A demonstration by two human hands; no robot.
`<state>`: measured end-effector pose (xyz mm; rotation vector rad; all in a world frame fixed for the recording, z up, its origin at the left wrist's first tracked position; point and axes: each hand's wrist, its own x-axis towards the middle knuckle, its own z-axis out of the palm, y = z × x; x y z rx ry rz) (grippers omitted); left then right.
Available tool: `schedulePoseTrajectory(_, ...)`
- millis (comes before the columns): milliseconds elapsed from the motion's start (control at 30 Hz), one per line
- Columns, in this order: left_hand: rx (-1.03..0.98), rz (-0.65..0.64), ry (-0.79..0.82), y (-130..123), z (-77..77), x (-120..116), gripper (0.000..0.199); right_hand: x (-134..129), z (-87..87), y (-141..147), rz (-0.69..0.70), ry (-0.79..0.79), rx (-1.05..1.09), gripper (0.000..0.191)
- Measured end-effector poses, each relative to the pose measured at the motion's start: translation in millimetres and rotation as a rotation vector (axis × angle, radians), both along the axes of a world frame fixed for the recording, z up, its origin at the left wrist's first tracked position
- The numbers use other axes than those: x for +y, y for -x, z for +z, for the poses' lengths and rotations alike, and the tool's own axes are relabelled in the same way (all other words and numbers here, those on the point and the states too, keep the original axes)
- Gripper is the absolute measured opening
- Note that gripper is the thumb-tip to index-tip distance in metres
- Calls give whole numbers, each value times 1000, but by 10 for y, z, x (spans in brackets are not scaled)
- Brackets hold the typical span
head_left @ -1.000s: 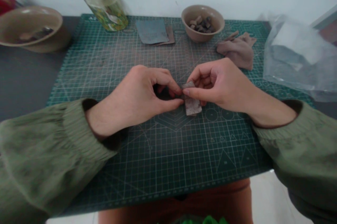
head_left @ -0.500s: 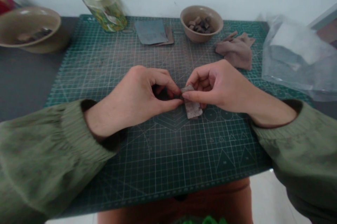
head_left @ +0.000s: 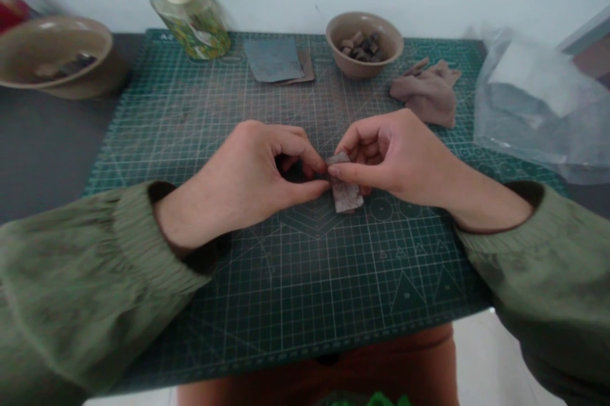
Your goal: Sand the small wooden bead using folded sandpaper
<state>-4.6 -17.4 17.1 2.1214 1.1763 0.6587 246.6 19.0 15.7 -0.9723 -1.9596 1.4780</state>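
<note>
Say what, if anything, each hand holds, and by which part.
The right hand pinches a flat, greyish rectangular piece, material unclear, toward its far end; for the left hand, I can't tell.

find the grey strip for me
In the head view, the grey strip is just right of centre, held by the right hand, beside the left hand.

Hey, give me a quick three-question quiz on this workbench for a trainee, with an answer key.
1. True or false: the right hand is empty.
2. Which is nearer the patterned bottle: the blue-grey sheet or the plastic bag?
3. Fill in the blank: the crumpled cloth lies on the gridded green ____.

Key:
1. False; it holds a grey strip.
2. The blue-grey sheet.
3. Cutting mat.
</note>
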Motion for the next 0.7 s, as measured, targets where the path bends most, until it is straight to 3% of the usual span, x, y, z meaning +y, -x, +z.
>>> schedulePoseTrajectory(700,11,4,11,-9,19,-9,7,11,36,-50,2,52,-38,25)
